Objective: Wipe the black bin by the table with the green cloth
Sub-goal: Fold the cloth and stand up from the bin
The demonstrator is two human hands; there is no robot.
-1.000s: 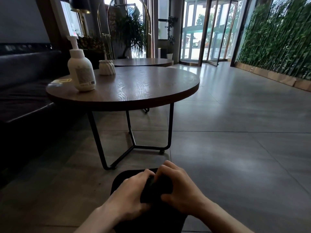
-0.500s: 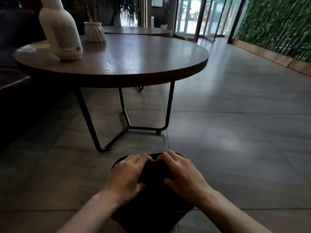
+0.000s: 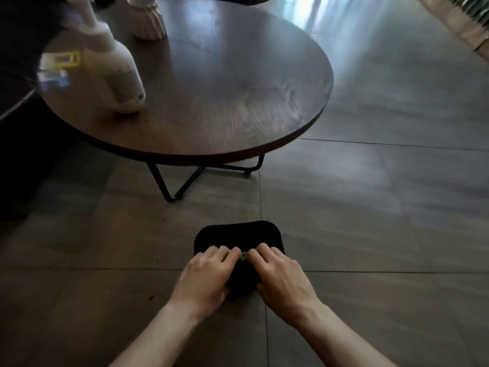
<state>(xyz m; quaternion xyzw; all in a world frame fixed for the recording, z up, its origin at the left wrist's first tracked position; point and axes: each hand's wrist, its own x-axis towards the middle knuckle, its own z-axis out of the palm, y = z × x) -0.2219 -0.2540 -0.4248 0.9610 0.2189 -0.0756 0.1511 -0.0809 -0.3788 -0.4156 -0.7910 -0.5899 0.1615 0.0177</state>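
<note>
The black bin stands on the floor tiles in front of the round wooden table. Both my hands rest on its near top edge. My left hand and my right hand are side by side with fingers curled over a bunched cloth. Only a small green bit of the cloth shows between my fingertips; the rest looks dark and is mostly hidden under my hands.
A white pump bottle, a white ribbed pot and a yellow-edged card are on the table. Black metal table legs stand just beyond the bin. A dark sofa lies at the left. Grey floor tiles spread to the right.
The view has tilted down and risen, so the table now appears from above. My hands stay together on the bin, and a green bit of cloth now shows between them.
</note>
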